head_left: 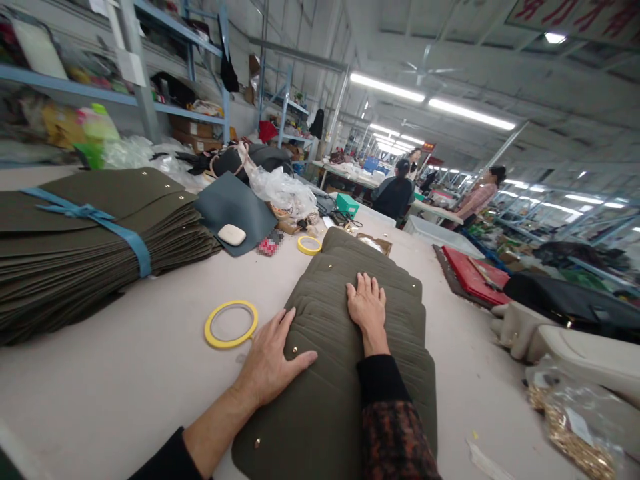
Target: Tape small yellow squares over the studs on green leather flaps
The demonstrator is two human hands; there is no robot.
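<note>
A long row of overlapping dark olive panels (310, 407) with small gold studs lies on the pale table (150, 393). My left hand (267, 363) rests on the row's left edge, thumb spread away from the fingers. Farther up, my right hand (367, 307) lies on top of the panels with its fingers stretched forward. Neither hand grips anything. Left of my left hand is a large yellow tape roll (207, 328); a smaller yellow roll (309, 251) sits near the far end of the panels.
On the left stands a stack of olive panels (75, 260) tied with blue ribbon. Behind it are a dark blue sheet (240, 207) and plastic bags (285, 190). A red case (473, 273), a black bag (565, 307) and a bag of gold parts (580, 433) are at right. People are farther back.
</note>
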